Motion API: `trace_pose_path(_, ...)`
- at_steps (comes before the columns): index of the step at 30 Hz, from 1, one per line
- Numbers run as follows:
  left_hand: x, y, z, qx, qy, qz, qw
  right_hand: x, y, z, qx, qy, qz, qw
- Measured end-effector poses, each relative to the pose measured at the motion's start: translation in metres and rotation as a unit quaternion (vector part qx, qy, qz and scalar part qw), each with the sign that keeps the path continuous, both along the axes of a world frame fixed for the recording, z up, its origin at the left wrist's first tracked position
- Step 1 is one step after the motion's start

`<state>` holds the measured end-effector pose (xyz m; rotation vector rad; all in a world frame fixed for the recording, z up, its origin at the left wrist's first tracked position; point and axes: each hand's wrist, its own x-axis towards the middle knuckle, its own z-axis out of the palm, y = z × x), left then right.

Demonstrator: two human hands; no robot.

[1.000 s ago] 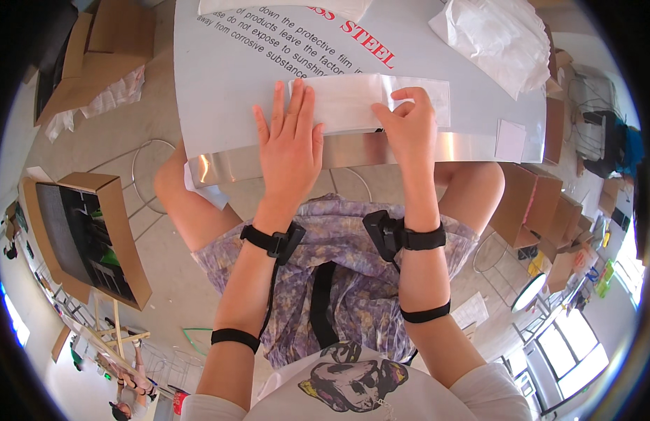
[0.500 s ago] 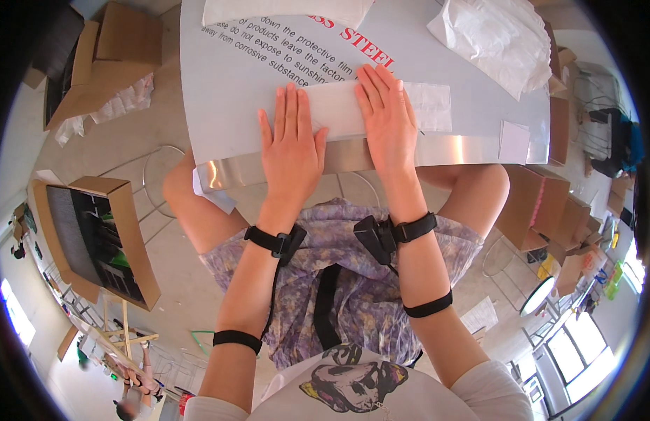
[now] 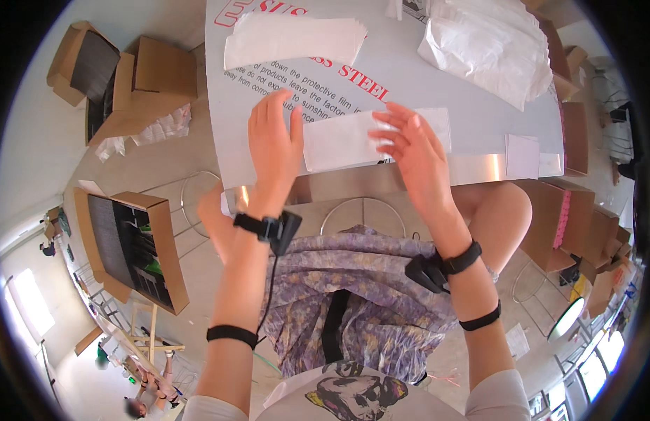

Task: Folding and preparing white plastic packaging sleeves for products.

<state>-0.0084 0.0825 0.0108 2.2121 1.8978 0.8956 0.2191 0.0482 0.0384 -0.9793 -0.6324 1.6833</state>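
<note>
A flat white paper-like strip (image 3: pixel 342 144) lies crosswise near the front edge of the table (image 3: pixel 233 140). My left hand (image 3: pixel 274 151) hovers just left of the strip, its thumb apart from the fingers and nothing in it. Over the strip's right part is my right hand (image 3: pixel 419 161), fingers spread and slightly curled, a little blurred; it seems to be raised off the strip and hides some of it. Farther back on the left rests a stack of similar white strips (image 3: pixel 290 45). A larger pile of thin white sheets or bags (image 3: pixel 483 56) sits at the back right.
A small pale card or pad (image 3: pixel 523 156) lies at the table's front right corner. Open cardboard boxes stand on the floor to the left (image 3: pixel 132 252) and right (image 3: pixel 549 231). Another person (image 3: pixel 149 400) works in the far lower left.
Both hands, which lay flat on the strip, have come off it and moved apart, the left one leftward and the right one rightward. The view has shifted, showing more of the table's far part.
</note>
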Motion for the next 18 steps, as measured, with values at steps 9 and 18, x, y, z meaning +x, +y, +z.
trace_pose_path(9, 0.055, 0.124, 0.004, -0.087, 0.055, -0.094, 0.990, 0.015, -0.013, 0.000, 0.036, -0.011, 0.129, 0.991)
trace_pose_path(18, 0.045, 0.139, 0.001, -0.126, 0.024, -0.065, 0.990, 0.028, -0.008, -0.001, 0.025, 0.006, 0.122, 0.992)
